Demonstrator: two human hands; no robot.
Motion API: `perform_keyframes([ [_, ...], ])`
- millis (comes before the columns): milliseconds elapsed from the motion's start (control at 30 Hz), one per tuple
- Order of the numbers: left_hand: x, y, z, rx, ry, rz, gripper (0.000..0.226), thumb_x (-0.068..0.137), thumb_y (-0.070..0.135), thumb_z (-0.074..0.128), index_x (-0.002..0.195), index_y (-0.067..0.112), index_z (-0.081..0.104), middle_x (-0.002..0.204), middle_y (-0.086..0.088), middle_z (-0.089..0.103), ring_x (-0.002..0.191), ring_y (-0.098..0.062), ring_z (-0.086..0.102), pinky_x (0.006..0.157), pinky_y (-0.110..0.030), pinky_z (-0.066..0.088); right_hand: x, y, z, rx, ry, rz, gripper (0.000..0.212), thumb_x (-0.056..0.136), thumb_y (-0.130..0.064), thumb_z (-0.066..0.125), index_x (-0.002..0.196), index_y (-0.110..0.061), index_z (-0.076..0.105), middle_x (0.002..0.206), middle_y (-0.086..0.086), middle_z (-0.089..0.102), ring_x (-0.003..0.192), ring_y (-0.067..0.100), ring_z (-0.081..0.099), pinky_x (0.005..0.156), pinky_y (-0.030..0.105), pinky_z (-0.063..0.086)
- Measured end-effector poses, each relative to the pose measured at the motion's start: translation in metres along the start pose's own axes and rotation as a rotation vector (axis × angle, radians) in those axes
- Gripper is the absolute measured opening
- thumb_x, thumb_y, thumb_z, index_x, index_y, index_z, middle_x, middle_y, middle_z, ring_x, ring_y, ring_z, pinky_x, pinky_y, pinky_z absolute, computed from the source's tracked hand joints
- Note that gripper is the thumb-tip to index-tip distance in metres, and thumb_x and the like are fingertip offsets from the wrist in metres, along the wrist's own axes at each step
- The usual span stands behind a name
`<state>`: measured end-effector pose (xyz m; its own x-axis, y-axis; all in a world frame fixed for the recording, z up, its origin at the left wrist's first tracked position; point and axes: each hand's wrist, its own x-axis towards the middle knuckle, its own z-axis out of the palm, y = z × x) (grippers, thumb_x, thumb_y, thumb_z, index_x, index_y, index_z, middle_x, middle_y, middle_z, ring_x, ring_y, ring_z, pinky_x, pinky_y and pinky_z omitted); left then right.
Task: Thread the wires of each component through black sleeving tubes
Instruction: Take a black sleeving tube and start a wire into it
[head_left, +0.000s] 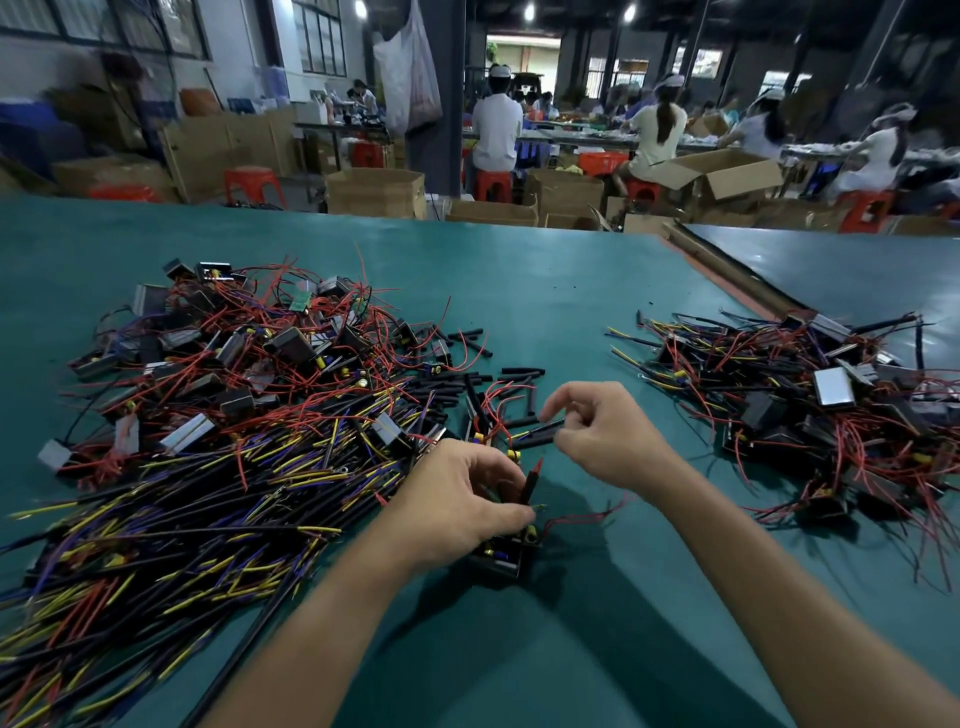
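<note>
Head view: beside a heap of components (234, 415) on the green table (545, 291), the left hand (457, 509) grips a black component (498, 558) by its wires, red tip poking from a black sleeving tube (531, 483). The right hand (608, 436) pinches a second tube (537, 434). Light and limp, such wires probably steer best held near their tips.

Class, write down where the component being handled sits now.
Head view, lower centre: the component sits on the green table under the left hand, right of the large wire pile.

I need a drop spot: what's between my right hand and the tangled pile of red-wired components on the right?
Head view: only bare green table mat separates the right hand from that tangled pile of red-wired components.
</note>
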<state>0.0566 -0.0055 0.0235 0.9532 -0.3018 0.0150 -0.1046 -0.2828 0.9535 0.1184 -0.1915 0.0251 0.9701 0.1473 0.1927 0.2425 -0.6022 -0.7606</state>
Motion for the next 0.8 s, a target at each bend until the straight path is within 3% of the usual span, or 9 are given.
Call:
perform_keyframes([
  [67, -0.001, 0.0, -0.001, -0.005, -0.019, -0.015, 0.021, 0.071, -0.01, 0.076, 0.081, 0.007, 0.071, 0.07, -0.001, 0.068, 0.062, -0.012, 0.058, 0.062, -0.025, 0.047, 0.024, 0.002, 0.005, -0.201, 0.04, 0.076, 0.016, 0.078, -0.012, 0.059, 0.068, -0.024, 0.064, 0.046, -0.012, 0.047, 0.048, 0.009, 0.046, 0.048, 0.023, 0.03],
  [200, -0.003, 0.001, -0.008, -0.035, -0.015, -0.017, 0.021, 0.07, -0.011, 0.077, 0.084, 0.004, 0.072, 0.071, -0.003, 0.07, 0.062, -0.011, 0.06, 0.061, -0.022, 0.05, 0.063, 0.007, 0.023, -0.422, 0.071, 0.191, 0.009, 0.082, -0.03, 0.061, 0.077, -0.023, 0.065, 0.082, 0.005, 0.068, 0.085, 0.031, 0.063, 0.069, 0.027, 0.043],
  [367, -0.002, 0.001, -0.019, -0.095, -0.047, -0.02, 0.007, 0.075, 0.004, 0.079, 0.081, 0.008, 0.078, 0.08, -0.012, 0.075, 0.071, -0.011, 0.065, 0.073, -0.023, 0.052, 0.084, 0.008, 0.036, -0.584, 0.078, 0.3, 0.027, 0.081, -0.034, 0.066, 0.097, -0.013, 0.064, 0.093, 0.012, 0.063, 0.088, 0.035, 0.06, 0.068, 0.029, 0.041],
  [467, -0.002, 0.001, -0.025, -0.111, -0.093, -0.017, 0.008, 0.076, 0.008, 0.08, 0.082, 0.012, 0.079, 0.083, -0.009, 0.076, 0.075, -0.01, 0.068, 0.074, -0.018, 0.052, 0.088, 0.008, 0.038, -0.568, 0.047, 0.327, 0.021, 0.081, -0.021, 0.063, 0.098, -0.009, 0.063, 0.097, 0.014, 0.065, 0.083, 0.035, 0.056, 0.069, 0.031, 0.045],
  [567, -0.002, 0.001, -0.026, -0.128, -0.116, -0.02, 0.007, 0.078, 0.011, 0.079, 0.084, 0.014, 0.08, 0.085, -0.008, 0.076, 0.077, -0.01, 0.068, 0.075, -0.018, 0.053, 0.086, 0.01, 0.034, -0.529, 0.033, 0.303, 0.028, 0.079, -0.015, 0.062, 0.106, -0.008, 0.064, 0.105, 0.015, 0.065, 0.095, 0.036, 0.06, 0.077, 0.034, 0.049],
  [667, -0.003, 0.002, -0.023, -0.155, -0.051, 0.004, 0.003, 0.08, 0.01, 0.076, 0.08, 0.011, 0.079, 0.079, -0.007, 0.076, 0.071, -0.006, 0.066, 0.067, -0.015, 0.05, 0.076, 0.01, 0.03, -0.483, 0.053, 0.314, 0.033, 0.079, -0.011, 0.059, 0.111, -0.004, 0.064, 0.106, 0.018, 0.065, 0.099, 0.037, 0.06, 0.08, 0.036, 0.05],
  [733, -0.001, 0.002, -0.021, -0.141, 0.006, 0.015, 0.004, 0.081, 0.01, 0.075, 0.079, 0.01, 0.079, 0.078, -0.007, 0.076, 0.067, -0.004, 0.063, 0.065, -0.014, 0.048, 0.066, 0.01, 0.024, -0.405, 0.082, 0.323, 0.028, 0.08, -0.008, 0.056, 0.103, -0.003, 0.069, 0.103, 0.02, 0.068, 0.1, 0.038, 0.062, 0.082, 0.038, 0.053],
  [800, -0.001, 0.002, -0.022, -0.154, 0.028, 0.008, 0.005, 0.082, 0.009, 0.074, 0.079, 0.008, 0.079, 0.077, -0.008, 0.075, 0.064, -0.003, 0.062, 0.063, -0.014, 0.047, 0.05, 0.011, 0.017, -0.329, 0.118, 0.31, 0.018, 0.08, -0.009, 0.056, 0.085, -0.013, 0.073, 0.088, 0.01, 0.071, 0.091, 0.03, 0.063, 0.075, 0.029, 0.052],
])
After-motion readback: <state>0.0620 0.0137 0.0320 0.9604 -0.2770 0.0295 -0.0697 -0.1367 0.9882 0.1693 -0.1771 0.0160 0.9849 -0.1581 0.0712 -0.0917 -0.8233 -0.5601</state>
